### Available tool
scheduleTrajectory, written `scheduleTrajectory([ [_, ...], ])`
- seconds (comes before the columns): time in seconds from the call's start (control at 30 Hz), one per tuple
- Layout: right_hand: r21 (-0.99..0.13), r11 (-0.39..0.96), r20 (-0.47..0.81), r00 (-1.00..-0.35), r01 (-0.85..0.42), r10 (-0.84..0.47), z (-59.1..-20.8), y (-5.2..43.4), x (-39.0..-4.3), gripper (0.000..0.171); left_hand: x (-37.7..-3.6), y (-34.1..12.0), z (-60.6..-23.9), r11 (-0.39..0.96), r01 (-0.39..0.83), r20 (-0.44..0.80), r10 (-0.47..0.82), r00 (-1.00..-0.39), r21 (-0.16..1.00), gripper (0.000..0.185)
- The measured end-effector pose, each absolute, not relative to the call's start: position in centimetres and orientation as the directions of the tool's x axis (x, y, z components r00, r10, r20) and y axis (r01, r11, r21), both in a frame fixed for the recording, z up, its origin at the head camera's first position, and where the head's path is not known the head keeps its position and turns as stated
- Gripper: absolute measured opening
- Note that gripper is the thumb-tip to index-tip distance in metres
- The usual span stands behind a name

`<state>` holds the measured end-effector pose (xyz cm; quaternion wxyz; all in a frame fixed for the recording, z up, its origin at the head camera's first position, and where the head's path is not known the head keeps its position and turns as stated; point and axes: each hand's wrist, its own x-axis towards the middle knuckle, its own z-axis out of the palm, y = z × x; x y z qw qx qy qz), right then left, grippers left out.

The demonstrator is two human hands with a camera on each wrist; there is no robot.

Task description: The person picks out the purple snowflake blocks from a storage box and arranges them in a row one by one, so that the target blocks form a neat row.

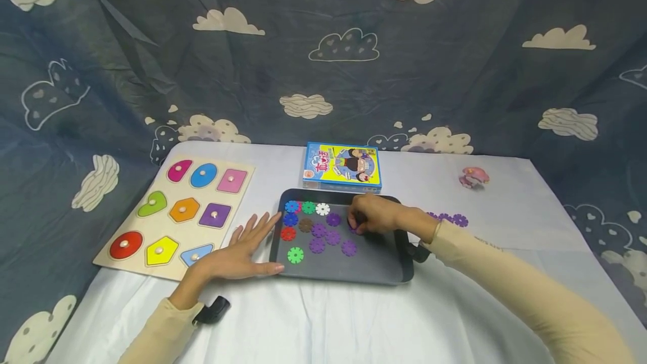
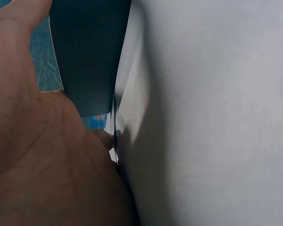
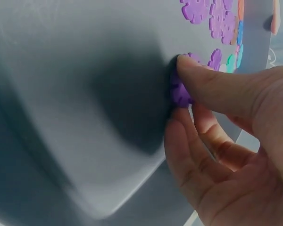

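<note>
Matt dark plastic tray [image 1: 394, 265], smooth plastic purple snowflake disc [image 3: 180, 92] (slightly glossy), wooden shape board [image 1: 151, 265], white cloth tablecover [image 1: 323, 319]

Staged recording setup with children's toys, not a lived-in room. A dark blue cloud-print sheet [image 1: 323, 44] hangs as backdrop on all sides. A table under a white cloth [image 1: 323, 319] carries a wooden shape puzzle [image 1: 177, 215], a boxed kids' game [image 1: 342, 167], and a dark tray [image 1: 354, 265] of plastic snowflake discs [image 1: 318, 229].
</note>
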<state>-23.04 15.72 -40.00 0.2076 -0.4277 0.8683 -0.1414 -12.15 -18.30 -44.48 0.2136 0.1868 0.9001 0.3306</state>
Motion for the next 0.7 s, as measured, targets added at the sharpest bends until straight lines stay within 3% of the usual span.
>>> scheduleTrajectory([
  [0.5, -0.485, 0.560, -0.275, -0.491, -0.672, -0.827, -39.4, 16.6, -23.1, 0.015, -12.2, -18.2, -44.4, 0.708, 0.190, -0.263, 0.478, -0.838, 0.681, 0.104],
  [0.7, -0.512, 0.574, -0.236, -0.537, -0.640, -0.810, -38.9, 17.2, -22.9, 0.020, -12.1, -18.1, -44.4, 0.709, 0.188, -0.264, 0.476, -0.839, 0.679, 0.105],
])
